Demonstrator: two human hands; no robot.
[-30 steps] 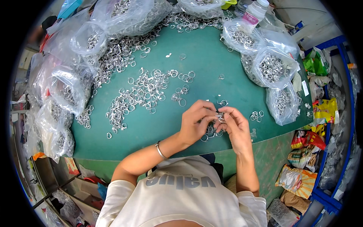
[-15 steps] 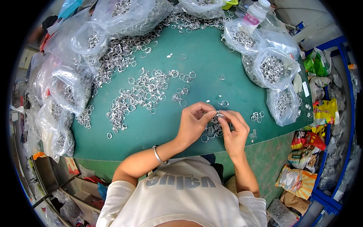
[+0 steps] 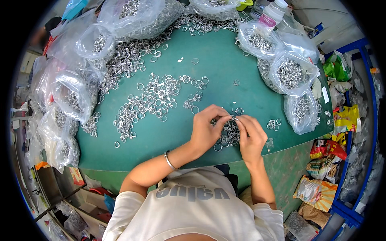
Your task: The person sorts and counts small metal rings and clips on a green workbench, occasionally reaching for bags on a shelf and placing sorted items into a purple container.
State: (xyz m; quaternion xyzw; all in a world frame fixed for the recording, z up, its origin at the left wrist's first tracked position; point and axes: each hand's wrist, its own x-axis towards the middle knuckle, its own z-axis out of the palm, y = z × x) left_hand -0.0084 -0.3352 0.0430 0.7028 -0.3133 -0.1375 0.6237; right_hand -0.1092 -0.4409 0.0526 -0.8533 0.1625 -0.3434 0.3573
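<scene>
Between my two hands, above the green table (image 3: 177, 136), is a small silver ring (image 3: 233, 118). My left hand (image 3: 208, 127) pinches it from the left with thumb and forefinger, and my right hand (image 3: 252, 134) pinches it from the right. Fingertips cover most of the ring. Below and between the hands lies a small pile of silver rings (image 3: 228, 137), partly hidden by them. A larger loose spread of rings (image 3: 155, 96) lies to the left of my left hand. A little cluster of rings (image 3: 274, 125) sits just right of my right hand.
Clear plastic bags of rings line the left (image 3: 72, 98) and right (image 3: 290, 75) table edges. A heap of rings (image 3: 124, 58) lies at the back left. A white bottle (image 3: 273, 14) stands at the back right. Blue shelving (image 3: 350, 209) with packages is to the right.
Both hands stay together at the ring. The right hand has shifted slightly right, and the left hand's knuckles have lifted a little. The fingertips and the ring between them have turned slightly.
</scene>
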